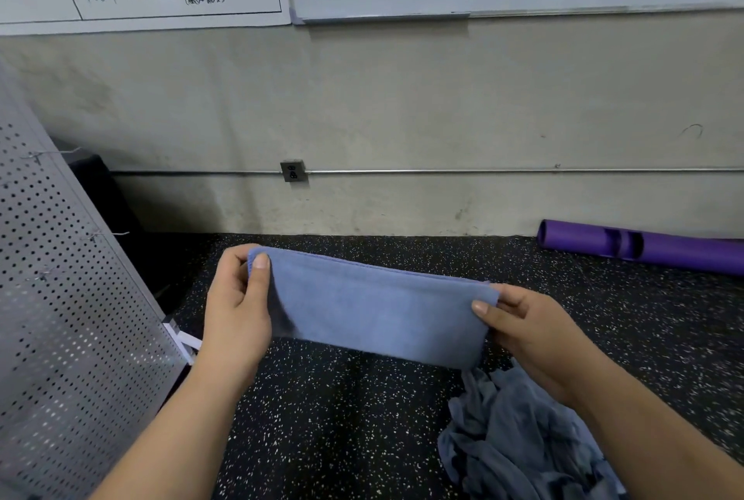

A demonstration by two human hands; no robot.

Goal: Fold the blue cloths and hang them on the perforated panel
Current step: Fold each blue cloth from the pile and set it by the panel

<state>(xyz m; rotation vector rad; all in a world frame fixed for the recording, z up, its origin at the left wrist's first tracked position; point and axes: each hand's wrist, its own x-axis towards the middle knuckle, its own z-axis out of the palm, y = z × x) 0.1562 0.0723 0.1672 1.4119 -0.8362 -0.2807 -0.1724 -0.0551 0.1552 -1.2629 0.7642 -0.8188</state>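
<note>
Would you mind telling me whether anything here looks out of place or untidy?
Only the crumpled heap of blue cloths on the floor below the right hand; the held cloth looks neatly folded.

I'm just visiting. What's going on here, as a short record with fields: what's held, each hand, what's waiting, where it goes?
Held: folded blue cloth, stretched between both hands
Left hand: pinches its left end
Right hand: pinches its right end
Waiting: crumpled cloth pile on the floor, lower right
Goes to: perforated panel, at left
Also: purple tube by the wall
</note>
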